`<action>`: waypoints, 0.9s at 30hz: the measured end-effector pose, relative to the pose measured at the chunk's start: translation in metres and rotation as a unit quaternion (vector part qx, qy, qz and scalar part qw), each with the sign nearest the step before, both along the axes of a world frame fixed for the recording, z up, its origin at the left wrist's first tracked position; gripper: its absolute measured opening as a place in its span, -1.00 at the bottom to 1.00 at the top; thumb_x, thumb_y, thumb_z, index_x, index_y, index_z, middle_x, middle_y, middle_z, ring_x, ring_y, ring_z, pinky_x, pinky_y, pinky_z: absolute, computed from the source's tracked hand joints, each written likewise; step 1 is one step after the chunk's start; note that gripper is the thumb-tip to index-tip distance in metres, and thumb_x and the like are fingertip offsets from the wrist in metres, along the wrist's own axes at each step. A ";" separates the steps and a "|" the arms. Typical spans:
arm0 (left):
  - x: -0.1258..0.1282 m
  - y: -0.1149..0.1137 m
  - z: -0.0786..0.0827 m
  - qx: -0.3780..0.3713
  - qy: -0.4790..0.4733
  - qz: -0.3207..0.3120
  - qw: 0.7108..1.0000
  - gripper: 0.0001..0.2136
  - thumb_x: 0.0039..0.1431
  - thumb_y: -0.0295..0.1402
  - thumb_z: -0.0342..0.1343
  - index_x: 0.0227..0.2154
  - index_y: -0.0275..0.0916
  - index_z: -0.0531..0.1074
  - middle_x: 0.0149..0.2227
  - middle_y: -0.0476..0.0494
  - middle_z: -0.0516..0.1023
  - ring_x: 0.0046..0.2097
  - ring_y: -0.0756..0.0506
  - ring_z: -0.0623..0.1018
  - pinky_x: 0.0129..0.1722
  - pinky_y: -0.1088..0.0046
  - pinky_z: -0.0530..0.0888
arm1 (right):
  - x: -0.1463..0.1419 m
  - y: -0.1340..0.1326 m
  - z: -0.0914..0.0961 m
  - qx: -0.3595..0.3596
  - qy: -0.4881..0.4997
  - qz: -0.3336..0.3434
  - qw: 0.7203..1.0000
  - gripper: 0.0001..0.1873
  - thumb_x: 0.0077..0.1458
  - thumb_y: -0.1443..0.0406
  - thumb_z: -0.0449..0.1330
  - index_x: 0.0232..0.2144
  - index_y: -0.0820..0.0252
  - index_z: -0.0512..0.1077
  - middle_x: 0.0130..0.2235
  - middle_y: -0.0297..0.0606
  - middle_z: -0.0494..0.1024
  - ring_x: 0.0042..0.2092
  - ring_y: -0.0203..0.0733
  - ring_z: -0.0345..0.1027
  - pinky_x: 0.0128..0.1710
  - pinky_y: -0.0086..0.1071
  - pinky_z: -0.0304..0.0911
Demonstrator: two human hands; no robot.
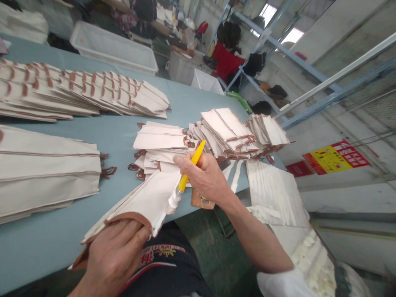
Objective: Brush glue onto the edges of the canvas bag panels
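Note:
My right hand (206, 175) is closed around the yellow handle of a brush (192, 165). White glue-like stuff coats the bristles, which touch or hover close over the near edge of a cream fabric piece (148, 194); I cannot tell which. This piece has a brown curved trim and lies at the table's front edge. My left hand (116, 247) rests on it by the trim, with its fingertips tucked under or behind the brown edge. Whether they pinch the cloth is hidden. Below my right hand sits a small brown block (201, 200).
Stacks of cream pieces with brown edging (229, 128) stand beyond my right hand. More pieces (46, 169) lie at left, and a long overlapping row (83, 90) behind. A white plastic bin (114, 49) stands past the blue-green table (123, 123). White strips (275, 185) hang at right.

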State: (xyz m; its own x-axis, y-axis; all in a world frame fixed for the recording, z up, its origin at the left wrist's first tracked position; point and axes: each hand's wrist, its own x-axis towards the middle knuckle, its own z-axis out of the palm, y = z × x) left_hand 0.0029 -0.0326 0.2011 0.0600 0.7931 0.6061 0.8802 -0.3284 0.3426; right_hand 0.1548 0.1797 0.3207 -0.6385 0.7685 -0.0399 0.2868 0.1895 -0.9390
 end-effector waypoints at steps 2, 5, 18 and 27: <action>0.002 0.001 -0.004 0.011 -0.017 0.004 1.000 -0.65 0.45 -0.71 -0.02 -0.07 -0.19 0.59 -0.18 -0.18 0.79 -0.16 -0.18 0.72 -0.05 0.29 0.53 | -0.003 -0.004 0.005 -0.021 0.026 0.019 0.999 -0.35 0.38 -0.16 0.33 -0.54 0.05 0.24 -0.54 -0.53 0.18 -0.48 -0.37 0.04 -0.49 -0.38 -0.05; 0.004 0.002 -0.007 0.023 -0.041 0.003 0.999 -0.67 0.46 -0.69 -0.03 -0.14 -0.17 0.57 -0.26 -0.15 0.74 -0.23 -0.17 0.69 -0.15 0.29 0.49 | -0.013 -0.013 0.006 -0.079 0.050 0.056 0.994 -0.33 0.35 -0.21 0.36 -0.53 0.05 0.23 -0.57 -0.54 0.20 -0.51 -0.39 0.05 -0.52 -0.41 -0.05; -0.002 -0.007 0.014 -0.021 -0.180 0.094 0.979 -0.78 0.42 -0.55 0.08 -0.23 -0.07 0.52 -0.34 0.08 0.65 -0.33 -0.02 0.69 -0.17 0.61 0.57 | -0.006 -0.007 -0.032 -0.160 0.229 -0.199 0.939 -0.15 -0.09 -0.53 0.44 -0.53 0.05 0.38 -0.77 -0.66 0.12 -0.72 -0.44 -0.05 -0.69 -0.50 0.03; -0.001 -0.005 0.027 -0.051 -0.239 0.093 0.965 -0.80 0.29 -0.48 0.13 -0.39 -0.03 0.54 -0.45 0.14 0.63 -0.47 -0.03 0.65 -0.33 0.66 0.55 | -0.001 -0.039 -0.034 -0.160 0.238 -0.164 0.944 -0.19 0.10 -0.47 0.41 -0.52 0.09 0.41 -0.76 -0.62 0.19 -0.72 -0.43 0.02 -0.69 -0.52 -0.01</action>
State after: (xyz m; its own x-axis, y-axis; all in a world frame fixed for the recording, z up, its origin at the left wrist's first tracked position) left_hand 0.0020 -0.0381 0.2286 -0.3561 0.8203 0.4476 0.6548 -0.1227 0.7458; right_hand 0.1534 0.1404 0.2862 -0.3726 0.9253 -0.0709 -0.1884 -0.1503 -0.9705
